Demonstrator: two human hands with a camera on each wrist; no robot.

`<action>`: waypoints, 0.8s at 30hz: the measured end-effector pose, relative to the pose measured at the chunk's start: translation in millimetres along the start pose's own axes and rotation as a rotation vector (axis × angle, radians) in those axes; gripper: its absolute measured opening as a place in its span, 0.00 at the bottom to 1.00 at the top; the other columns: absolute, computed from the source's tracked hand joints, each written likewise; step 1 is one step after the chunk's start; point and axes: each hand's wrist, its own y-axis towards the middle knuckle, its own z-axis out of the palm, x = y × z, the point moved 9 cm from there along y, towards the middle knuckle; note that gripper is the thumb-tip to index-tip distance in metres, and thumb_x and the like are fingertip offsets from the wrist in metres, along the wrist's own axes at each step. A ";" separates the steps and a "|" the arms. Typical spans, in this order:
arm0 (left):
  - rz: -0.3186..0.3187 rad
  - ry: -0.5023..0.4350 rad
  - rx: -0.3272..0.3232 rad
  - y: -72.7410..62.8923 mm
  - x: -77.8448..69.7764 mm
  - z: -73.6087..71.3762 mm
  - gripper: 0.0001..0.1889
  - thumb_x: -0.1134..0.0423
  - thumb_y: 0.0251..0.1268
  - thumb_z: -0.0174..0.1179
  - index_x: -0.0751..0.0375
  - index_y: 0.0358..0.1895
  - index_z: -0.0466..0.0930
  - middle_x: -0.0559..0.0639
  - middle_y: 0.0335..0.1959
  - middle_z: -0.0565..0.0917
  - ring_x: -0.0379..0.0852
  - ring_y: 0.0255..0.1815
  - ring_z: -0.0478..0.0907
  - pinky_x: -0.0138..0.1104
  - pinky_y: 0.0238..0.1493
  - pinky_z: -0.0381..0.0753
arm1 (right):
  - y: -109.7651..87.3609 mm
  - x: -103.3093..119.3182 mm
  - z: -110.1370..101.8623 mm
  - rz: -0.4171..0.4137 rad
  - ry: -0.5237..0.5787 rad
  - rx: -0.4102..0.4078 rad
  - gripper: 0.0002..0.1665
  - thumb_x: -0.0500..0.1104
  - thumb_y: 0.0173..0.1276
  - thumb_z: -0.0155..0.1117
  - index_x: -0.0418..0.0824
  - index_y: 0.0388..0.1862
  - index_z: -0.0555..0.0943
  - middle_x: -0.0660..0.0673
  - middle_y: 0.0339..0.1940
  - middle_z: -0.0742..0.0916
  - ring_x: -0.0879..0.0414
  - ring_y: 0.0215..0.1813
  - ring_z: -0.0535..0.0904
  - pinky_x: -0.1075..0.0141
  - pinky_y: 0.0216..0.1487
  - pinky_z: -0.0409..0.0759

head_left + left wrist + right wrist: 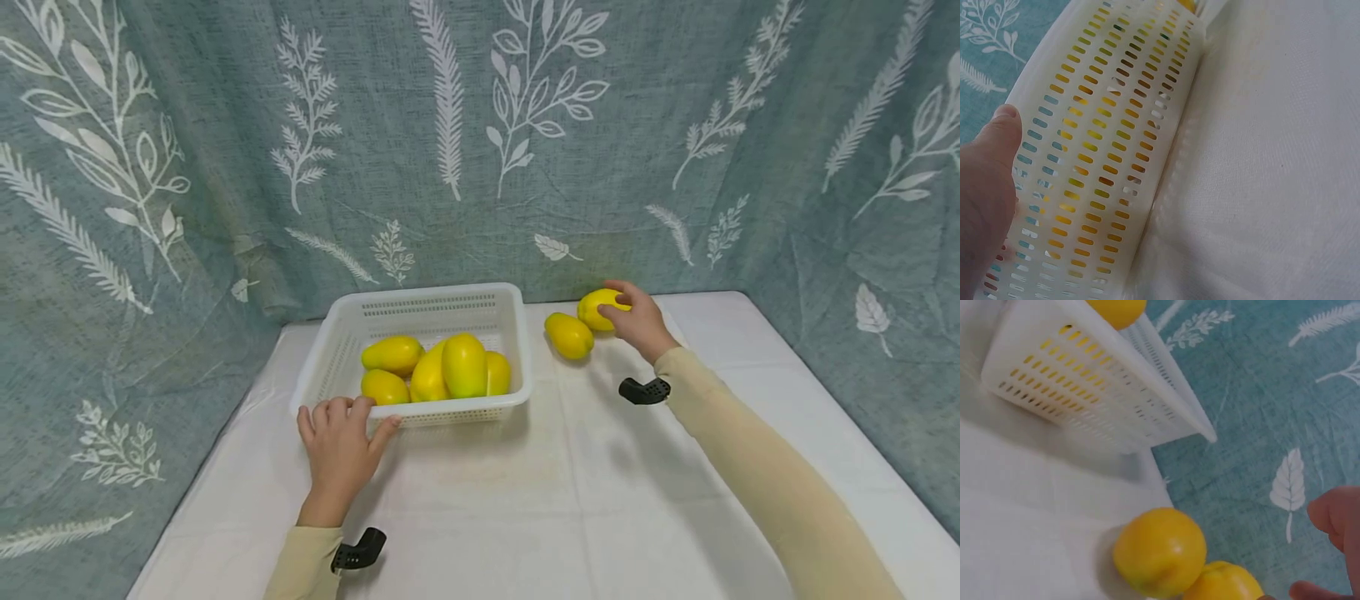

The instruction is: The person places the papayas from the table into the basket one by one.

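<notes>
A white plastic basket (415, 291) with slotted walls holds several yellow mangoes (464, 365). My left hand (341, 446) grips its near rim at the left, fingers over the edge; in the left wrist view the thumb (1005, 134) lies against the outer wall. Two more mangoes lie on the table right of the basket, the nearer mango (568, 337) beside the farther mango (595, 310). Over the farther one, my right hand (637, 319) reaches with thumb and fingers spread apart. In the right wrist view that mango (1222, 584) is partly cut off by the frame.
A white cloth (480, 508) covers the table. Behind it and at both sides hangs a green-blue curtain (420, 225) with white leaf prints, close to the back edge. Each wrist wears a black camera mount, such as the right mount (643, 391).
</notes>
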 end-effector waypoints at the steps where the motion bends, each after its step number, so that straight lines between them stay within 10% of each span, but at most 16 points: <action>1: 0.003 -0.002 -0.004 -0.1 0.1 -0.2 0.28 0.43 0.63 0.64 0.68 0.48 0.79 0.71 0.44 0.79 0.74 0.54 0.70 0.72 0.68 0.49 | 2.4 -1.8 1.7 0.007 0.020 0.001 0.36 0.44 0.79 0.54 0.44 0.82 0.58 0.31 0.81 0.62 0.35 0.79 0.63 0.42 0.69 0.75; 24: 0.008 0.004 -0.005 -0.4 1.9 -0.6 0.25 0.48 0.59 0.68 0.67 0.47 0.79 0.70 0.44 0.79 0.74 0.56 0.70 0.73 0.69 0.49 | 28.6 -40.9 66.8 0.088 -0.012 0.100 0.30 0.45 0.81 0.52 0.39 0.78 0.65 0.32 0.79 0.67 0.38 0.76 0.67 0.49 0.73 0.71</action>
